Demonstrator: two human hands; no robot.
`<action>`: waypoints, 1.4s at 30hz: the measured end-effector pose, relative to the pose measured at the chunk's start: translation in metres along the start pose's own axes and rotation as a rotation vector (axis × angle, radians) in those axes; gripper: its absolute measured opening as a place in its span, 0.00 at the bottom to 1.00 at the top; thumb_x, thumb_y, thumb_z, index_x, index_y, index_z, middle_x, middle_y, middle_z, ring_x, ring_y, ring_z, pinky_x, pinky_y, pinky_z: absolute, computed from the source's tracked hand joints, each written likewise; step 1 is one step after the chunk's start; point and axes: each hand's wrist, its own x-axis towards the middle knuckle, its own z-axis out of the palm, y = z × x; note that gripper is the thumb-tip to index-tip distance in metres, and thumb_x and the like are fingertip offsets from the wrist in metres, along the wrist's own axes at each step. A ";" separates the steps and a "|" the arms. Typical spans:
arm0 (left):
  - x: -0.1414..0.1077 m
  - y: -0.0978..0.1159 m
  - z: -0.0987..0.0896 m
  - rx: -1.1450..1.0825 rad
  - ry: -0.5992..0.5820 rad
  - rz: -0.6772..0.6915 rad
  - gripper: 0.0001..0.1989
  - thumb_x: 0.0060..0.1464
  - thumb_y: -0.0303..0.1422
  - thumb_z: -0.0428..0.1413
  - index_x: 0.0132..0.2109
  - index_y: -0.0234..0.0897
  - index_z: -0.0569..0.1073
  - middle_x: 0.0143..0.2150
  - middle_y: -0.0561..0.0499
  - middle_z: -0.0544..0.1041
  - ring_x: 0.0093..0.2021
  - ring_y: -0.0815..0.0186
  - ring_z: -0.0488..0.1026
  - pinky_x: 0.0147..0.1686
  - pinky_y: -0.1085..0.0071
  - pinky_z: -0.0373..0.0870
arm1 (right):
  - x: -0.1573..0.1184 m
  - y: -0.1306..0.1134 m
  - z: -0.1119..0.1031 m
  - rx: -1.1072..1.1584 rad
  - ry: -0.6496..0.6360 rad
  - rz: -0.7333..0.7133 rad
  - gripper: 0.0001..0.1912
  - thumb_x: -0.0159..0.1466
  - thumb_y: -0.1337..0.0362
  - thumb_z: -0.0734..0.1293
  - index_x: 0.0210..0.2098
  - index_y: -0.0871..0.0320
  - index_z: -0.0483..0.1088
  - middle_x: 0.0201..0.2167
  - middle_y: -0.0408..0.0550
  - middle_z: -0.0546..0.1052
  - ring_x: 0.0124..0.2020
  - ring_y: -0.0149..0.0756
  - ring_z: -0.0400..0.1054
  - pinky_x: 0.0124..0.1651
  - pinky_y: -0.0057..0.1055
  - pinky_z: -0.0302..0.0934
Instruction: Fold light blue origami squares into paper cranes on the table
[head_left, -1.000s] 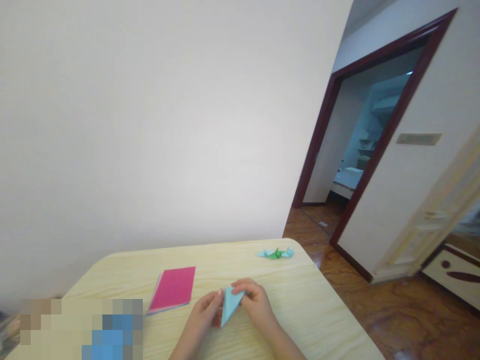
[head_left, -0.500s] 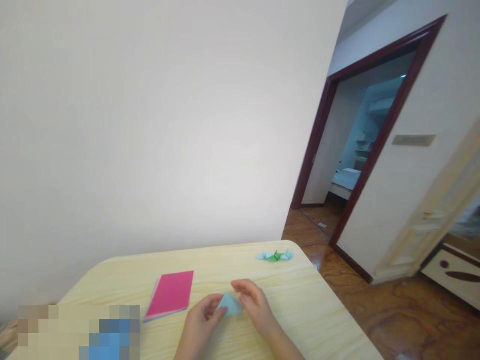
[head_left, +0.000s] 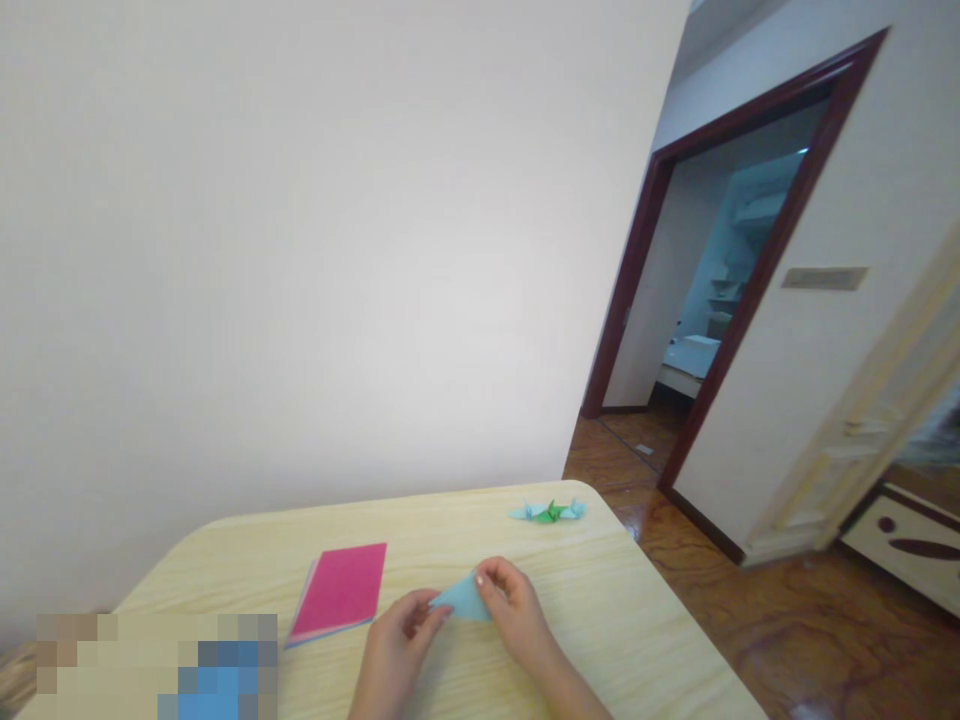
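Observation:
A small folded piece of light blue paper [head_left: 465,600] is held between my two hands, just above the near part of the table. My left hand [head_left: 405,630] pinches its left corner between thumb and fingers. At its upper right edge, my right hand [head_left: 516,608] grips the paper with thumb and forefinger. The paper has a triangular outline; part of its right side is hidden by my right hand.
Pink square paper [head_left: 341,592] tops a stack of sheets on the left of the wooden table [head_left: 442,530]. Folded paper figures, one green [head_left: 552,512] between light blue ones [head_left: 576,510], stand near the far right corner. A wall [head_left: 337,300] rises behind.
My right hand's fingers have closed onto the paper's upper right, where they were spread beside it. The paper has turned, its left corner now pointing to my left hand.

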 end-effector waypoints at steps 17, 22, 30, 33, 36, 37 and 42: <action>-0.001 0.006 -0.003 -0.007 0.099 0.020 0.21 0.38 0.52 0.58 0.27 0.38 0.77 0.23 0.50 0.78 0.24 0.61 0.73 0.25 0.70 0.68 | -0.002 -0.006 0.000 -0.036 0.008 0.005 0.18 0.56 0.50 0.64 0.27 0.61 0.71 0.24 0.47 0.73 0.29 0.36 0.65 0.35 0.31 0.60; 0.000 0.006 -0.003 -0.006 0.101 0.028 0.20 0.39 0.51 0.58 0.28 0.38 0.77 0.26 0.49 0.80 0.27 0.59 0.75 0.28 0.69 0.70 | -0.002 -0.010 0.001 -0.021 0.018 0.004 0.16 0.55 0.53 0.66 0.25 0.61 0.70 0.23 0.46 0.72 0.29 0.36 0.65 0.34 0.30 0.59; -0.001 0.007 -0.004 0.002 0.080 0.045 0.21 0.40 0.52 0.57 0.28 0.38 0.77 0.25 0.49 0.79 0.26 0.61 0.74 0.27 0.70 0.69 | -0.002 -0.010 0.000 -0.041 0.017 -0.046 0.15 0.56 0.53 0.65 0.25 0.60 0.70 0.23 0.46 0.72 0.29 0.35 0.65 0.34 0.29 0.60; -0.001 0.005 -0.004 0.008 0.074 0.051 0.20 0.41 0.52 0.56 0.28 0.39 0.77 0.25 0.50 0.79 0.26 0.61 0.73 0.26 0.70 0.69 | -0.002 -0.010 0.000 -0.047 0.015 -0.044 0.14 0.56 0.54 0.65 0.25 0.60 0.70 0.23 0.45 0.71 0.28 0.35 0.65 0.33 0.29 0.60; 0.000 0.005 -0.004 0.010 0.064 0.060 0.19 0.42 0.51 0.56 0.28 0.39 0.76 0.24 0.51 0.78 0.25 0.62 0.73 0.26 0.71 0.68 | -0.002 -0.010 0.000 -0.051 0.014 -0.044 0.13 0.56 0.56 0.65 0.25 0.60 0.69 0.23 0.45 0.71 0.28 0.35 0.65 0.33 0.29 0.60; 0.000 0.005 -0.004 0.014 0.059 0.063 0.19 0.42 0.50 0.56 0.28 0.39 0.76 0.24 0.51 0.77 0.25 0.62 0.72 0.26 0.71 0.67 | -0.003 -0.010 0.000 -0.054 0.015 -0.046 0.12 0.56 0.57 0.65 0.25 0.60 0.69 0.23 0.45 0.71 0.28 0.35 0.65 0.33 0.29 0.60; -0.003 0.011 -0.002 0.037 0.049 0.118 0.15 0.46 0.47 0.55 0.28 0.39 0.73 0.25 0.51 0.76 0.27 0.62 0.72 0.24 0.72 0.66 | -0.005 -0.011 0.000 -0.094 0.023 -0.093 0.09 0.57 0.61 0.64 0.25 0.60 0.69 0.23 0.45 0.71 0.28 0.35 0.65 0.33 0.28 0.59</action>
